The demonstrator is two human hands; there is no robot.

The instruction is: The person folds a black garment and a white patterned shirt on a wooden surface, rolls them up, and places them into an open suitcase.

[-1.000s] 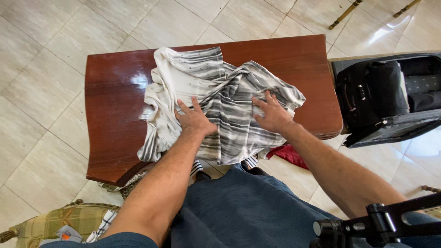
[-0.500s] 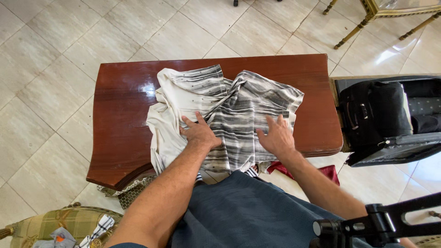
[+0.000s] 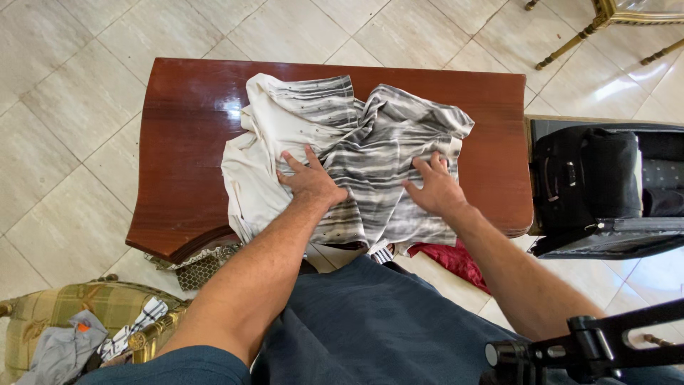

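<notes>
Nearest, a black camera mount (image 3: 570,349) crosses the bottom right corner, above blue trousers (image 3: 370,321). At bottom left a chair (image 3: 64,321) with checked padding holds loose cloths, cut off by the edge. A red cloth (image 3: 449,255) lies on the pale tiled floor (image 3: 57,107), partly hidden under the worktop (image 3: 178,142), a glossy dark brown wooden top. On it lies a crumpled shirt (image 3: 356,150), cream with grey stripes, its near hem hanging over the front edge. The left hand (image 3: 310,182) lies flat on the shirt's middle, fingers (image 3: 288,160) spread. The right hand (image 3: 436,189) presses the shirt's right side, fingers slightly apart. To the right an open black suitcase (image 3: 591,178) runs off the edge. Far right, gilt furniture legs (image 3: 570,44) show.
</notes>
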